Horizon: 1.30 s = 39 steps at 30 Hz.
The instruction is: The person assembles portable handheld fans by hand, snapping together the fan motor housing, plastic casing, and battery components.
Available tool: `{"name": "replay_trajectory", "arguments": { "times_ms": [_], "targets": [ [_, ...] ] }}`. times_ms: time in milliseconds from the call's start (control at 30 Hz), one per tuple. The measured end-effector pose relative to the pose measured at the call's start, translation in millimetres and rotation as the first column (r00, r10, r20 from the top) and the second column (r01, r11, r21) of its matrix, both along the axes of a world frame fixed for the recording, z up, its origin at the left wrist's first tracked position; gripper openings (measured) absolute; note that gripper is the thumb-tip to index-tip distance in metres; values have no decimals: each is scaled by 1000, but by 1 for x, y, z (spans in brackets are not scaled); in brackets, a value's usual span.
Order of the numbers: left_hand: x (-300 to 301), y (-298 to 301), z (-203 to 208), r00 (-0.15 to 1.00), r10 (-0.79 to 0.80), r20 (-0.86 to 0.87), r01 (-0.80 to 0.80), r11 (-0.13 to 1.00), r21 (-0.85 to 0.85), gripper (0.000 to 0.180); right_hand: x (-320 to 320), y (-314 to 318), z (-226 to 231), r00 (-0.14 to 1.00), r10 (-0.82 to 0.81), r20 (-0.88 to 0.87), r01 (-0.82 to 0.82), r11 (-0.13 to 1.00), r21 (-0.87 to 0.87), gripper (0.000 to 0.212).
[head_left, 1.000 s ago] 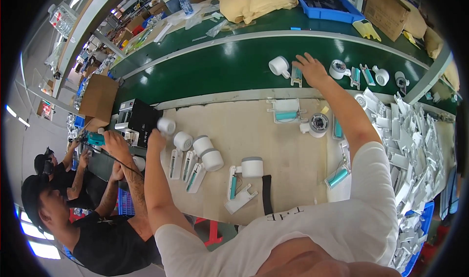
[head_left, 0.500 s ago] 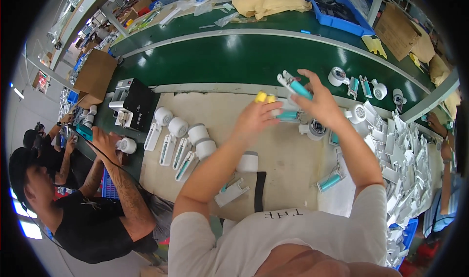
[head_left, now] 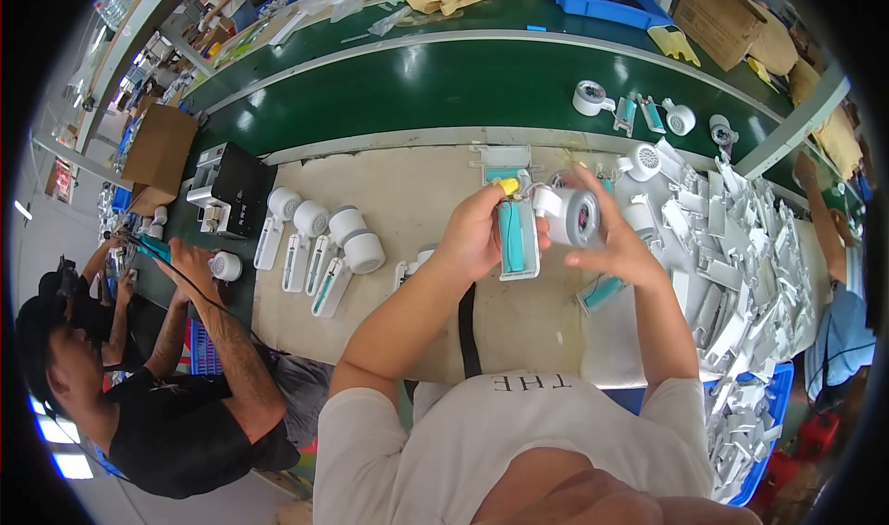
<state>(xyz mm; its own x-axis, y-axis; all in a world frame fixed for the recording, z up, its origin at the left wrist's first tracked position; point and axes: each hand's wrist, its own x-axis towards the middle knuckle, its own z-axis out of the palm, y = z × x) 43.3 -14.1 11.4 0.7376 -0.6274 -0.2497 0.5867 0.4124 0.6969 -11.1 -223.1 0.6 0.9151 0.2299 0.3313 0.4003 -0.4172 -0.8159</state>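
My left hand (head_left: 474,236), with yellow covers on fingertips, is closed on the white handle of a part-built handheld fan (head_left: 519,243). A teal cylinder lies in the open handle, and the round white head points right. Around that head my right hand (head_left: 622,247) has its fingers spread; whether they touch it I cannot tell. Just beyond my hands lies a white handle shell (head_left: 505,157) with a teal cylinder. Another teal-filled handle (head_left: 602,292) lies below my right hand, partly hidden.
Several fans with round heads (head_left: 347,224) stand in a row at left, near a black machine (head_left: 227,190). White shells (head_left: 722,256) are heaped at right. More fan parts (head_left: 625,113) lie on the green bench (head_left: 444,90). A co-worker (head_left: 185,377) sits at left.
My hands have come nearer to me. My left hand now grips a fan handle, and my right hand has left the teal-filled handle and is around the fan head. The view has shifted slightly.
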Motion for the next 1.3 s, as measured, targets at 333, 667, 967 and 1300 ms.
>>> {"name": "replay_trajectory", "arguments": {
  "times_ms": [333,667,967,1300],
  "targets": [
    [-7,6,7,983,-174,-66,165,979,-121,39,-6,20,-36,998,-39,42,19,912,410,83],
    [-12,11,22,968,-89,235,78,996,52,20,-21,23,-13,901,-352,252,323,934,149,62],
    [-16,14,30,656,-451,605,4,804,595,19,-13,-14,38,575,107,811,399,829,-392,53],
    [-9,-2,21,307,-618,723,-298,659,690,30,-34,-16,61,936,46,350,110,905,-412,59]
  ]
}}
